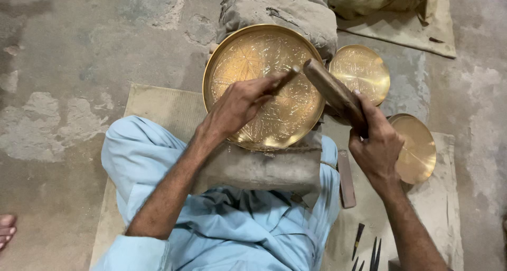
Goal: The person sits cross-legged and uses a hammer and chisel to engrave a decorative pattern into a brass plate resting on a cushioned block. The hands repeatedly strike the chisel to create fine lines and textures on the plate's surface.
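Observation:
A large round brass tray [248, 54] with an engraved leaf pattern rests tilted on a grey padded block [264, 168] in front of my knees. My left hand [240, 103] lies over the tray's middle, shut on a thin metal chisel [287, 78] whose top end points up and right. My right hand [375, 141] is to the right of the tray, shut on a wooden mallet [332, 91]. The mallet's head sits right beside the chisel's top end.
Two smaller plain brass plates lie to the right, one [360, 73] behind the mallet, another [417, 147] by my right wrist. A grey sack [280, 12] sits behind the tray. Several dark chisels [367, 247] and a flat bar [346, 178] lie on the mat [158, 104]. Someone's toes [6, 230] show at far left.

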